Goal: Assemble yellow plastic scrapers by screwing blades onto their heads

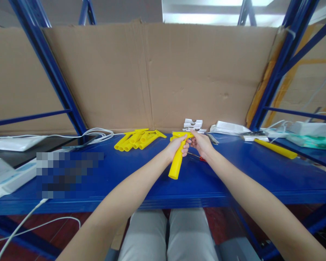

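My left hand [179, 145] is closed around the neck of a yellow T-shaped piece [175, 166], whose wide tube end points down toward me. At the right end of its crossbar, my right hand [201, 143] pinches with its fingertips. Anything small between those fingers is too hidden to make out. Beneath the right hand lies a tool with a red handle and a thin metal shaft [193, 155], partly covered. To the left, a pile of similar yellow T-shaped pieces [136, 140] lies on the blue table [141, 170].
Folded white paper pieces [192, 124] and a white packet [228, 127] are along the back by the cardboard wall [152, 79]. A yellow tube [275, 148] rests at right. A white power strip [16, 177] and a coiled cable [100, 135] occupy the left. Blue posts flank the table.
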Demonstrator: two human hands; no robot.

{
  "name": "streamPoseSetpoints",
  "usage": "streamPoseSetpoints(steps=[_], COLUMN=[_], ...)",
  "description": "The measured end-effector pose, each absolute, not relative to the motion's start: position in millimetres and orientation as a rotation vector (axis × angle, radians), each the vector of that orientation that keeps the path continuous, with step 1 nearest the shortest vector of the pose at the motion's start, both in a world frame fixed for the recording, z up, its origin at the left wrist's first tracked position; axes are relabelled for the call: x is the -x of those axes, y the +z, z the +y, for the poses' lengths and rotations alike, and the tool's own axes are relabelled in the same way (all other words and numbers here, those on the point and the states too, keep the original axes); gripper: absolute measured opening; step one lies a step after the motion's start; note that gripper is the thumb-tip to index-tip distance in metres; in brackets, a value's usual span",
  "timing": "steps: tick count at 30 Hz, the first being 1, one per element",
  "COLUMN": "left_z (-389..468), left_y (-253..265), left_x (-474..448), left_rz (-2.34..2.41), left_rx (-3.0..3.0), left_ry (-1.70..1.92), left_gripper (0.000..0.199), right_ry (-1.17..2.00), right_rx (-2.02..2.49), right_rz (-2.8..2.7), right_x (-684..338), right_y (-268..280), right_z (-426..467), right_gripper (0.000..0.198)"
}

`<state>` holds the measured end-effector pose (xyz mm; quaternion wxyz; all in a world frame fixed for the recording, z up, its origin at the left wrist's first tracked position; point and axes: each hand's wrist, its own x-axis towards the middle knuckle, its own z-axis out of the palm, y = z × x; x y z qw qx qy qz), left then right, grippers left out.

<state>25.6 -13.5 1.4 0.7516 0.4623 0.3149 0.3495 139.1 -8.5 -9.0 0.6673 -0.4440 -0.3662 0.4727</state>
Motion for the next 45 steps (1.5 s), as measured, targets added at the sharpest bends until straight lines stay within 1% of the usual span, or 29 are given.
streamPoseSetpoints(steps=[5, 8, 14, 18, 21, 25, 29, 34, 36, 39, 43, 45], left_z=[-13, -13, -9, -5, -3, 0, 5, 7, 6, 4, 3, 3], left_y=[2, 5, 6, 7, 9, 11, 6, 1, 2, 4, 4, 3], left_x=[-24, -21, -1, 22, 36, 51, 67, 83, 85, 86, 87, 87], left_rz=[0.735, 0.786, 0.747, 0.748, 0.767, 0.786, 0.788, 0.865, 0.917, 1.000, 1.128, 1.211], left_rx=[-1.061, -1.110, -1.292, -1.362, -1.402, -1.450, -1.456, -1.464, -1.477, -1.541, -1.664, -1.740], left_ry=[0.785, 0.789, 0.906, 0.919, 0.906, 0.931, 0.977, 1.005, 1.027, 1.058, 1.061, 1.046], left_gripper=[0.037, 0.031, 0.004, 0.023, 0.027, 0.032, 0.036, 0.042, 0.046, 0.051, 0.052, 0.051], right_ry=[1.114, 1.158, 1.198, 1.227, 1.250, 1.210, 1.028, 0.708, 0.565, 0.382, 0.425, 0.492], right_rx=[1.036, 1.017, 0.967, 0.986, 1.050, 1.132, 1.263, 1.495, 1.559, 1.613, 1.627, 1.678], right_rz=[-0.822, -0.834, -0.891, -0.924, -1.006, -1.124, -1.345, -1.910, -2.108, -2.258, -2.358, -2.360], right_x=[-139, -140, -141, -138, -137, -139, -147, -168, -181, -202, -223, -227], right_y=[-8, -7, -6, -7, -8, -7, -3, 5, 5, 1, -5, -6], right_z=[-10, -12, -13, -14, -14, -14, -16, -14, -14, -17, -28, -33], right_gripper=[0.041, 0.039, 0.034, 0.031, 0.029, 0.020, 0.018, 0.020, 0.023, 0.029, 0.048, 0.053])
